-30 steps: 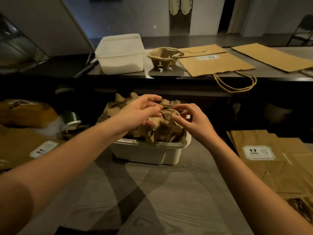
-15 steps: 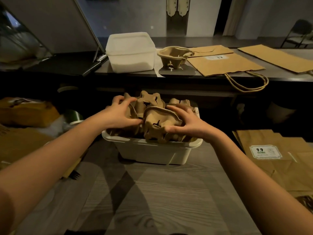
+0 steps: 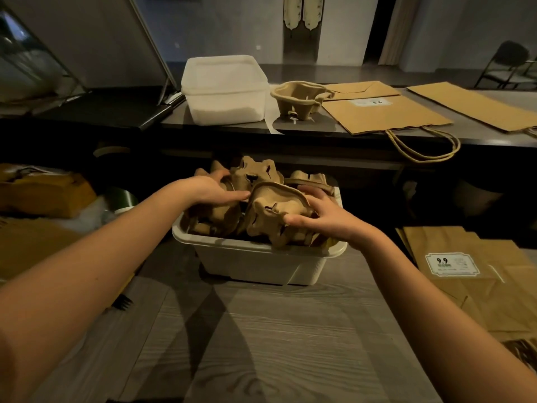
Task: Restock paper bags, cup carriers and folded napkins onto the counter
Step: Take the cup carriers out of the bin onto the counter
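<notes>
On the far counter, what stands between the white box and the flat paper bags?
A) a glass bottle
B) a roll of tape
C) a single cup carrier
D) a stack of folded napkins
C: one cup carrier stands upright on the counter, with the white box on its left and the flat paper bags on its right.

Walls: pale grey wall (image 3: 232,24), two pale panels (image 3: 302,13) hanging side by side.
Doorway: dark opening (image 3: 377,27) right of centre.
Floor: dark floor (image 3: 334,72) beyond the counter (image 3: 319,130).
Furniture: long dark counter; lower grey wood-grain table (image 3: 276,344) in front; black chair (image 3: 505,65) far right.
Left: slanted glass pane (image 3: 29,62).
Light: dim, warm; shadows cross the table.
</notes>
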The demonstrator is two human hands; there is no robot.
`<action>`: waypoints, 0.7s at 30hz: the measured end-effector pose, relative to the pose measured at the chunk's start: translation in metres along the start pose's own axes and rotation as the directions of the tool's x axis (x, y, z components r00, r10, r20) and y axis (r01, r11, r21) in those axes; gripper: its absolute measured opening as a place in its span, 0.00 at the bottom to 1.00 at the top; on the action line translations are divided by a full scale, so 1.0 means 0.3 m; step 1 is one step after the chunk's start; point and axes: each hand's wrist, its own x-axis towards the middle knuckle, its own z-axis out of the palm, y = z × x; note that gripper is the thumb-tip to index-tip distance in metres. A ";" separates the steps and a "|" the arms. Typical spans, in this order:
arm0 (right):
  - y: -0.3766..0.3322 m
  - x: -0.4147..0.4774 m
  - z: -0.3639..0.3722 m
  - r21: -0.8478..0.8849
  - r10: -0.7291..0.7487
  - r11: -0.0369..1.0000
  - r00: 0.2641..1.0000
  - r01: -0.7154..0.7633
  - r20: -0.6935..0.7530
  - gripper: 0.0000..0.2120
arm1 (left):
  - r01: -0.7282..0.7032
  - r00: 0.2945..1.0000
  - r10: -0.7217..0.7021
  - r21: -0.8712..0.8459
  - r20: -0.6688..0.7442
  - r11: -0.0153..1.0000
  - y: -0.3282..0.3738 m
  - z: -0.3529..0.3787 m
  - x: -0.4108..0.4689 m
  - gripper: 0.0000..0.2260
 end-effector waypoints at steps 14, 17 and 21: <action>-0.025 -0.014 0.002 0.074 -0.134 0.985 0.963 0.155 -0.232 0.15 | 0.004 0.999 -0.015 -0.240 -0.044 0.971 0.014 0.032 0.021 0.33; -0.032 -0.016 0.010 0.091 -0.173 0.976 0.955 0.200 -0.240 0.15 | 0.015 0.994 -0.036 -0.203 -0.101 0.979 0.020 0.045 0.025 0.29; -0.029 -0.024 0.003 0.123 -0.184 0.966 0.940 0.226 -0.287 0.16 | 0.016 0.984 -0.041 -0.143 -0.173 0.990 0.021 0.048 0.016 0.29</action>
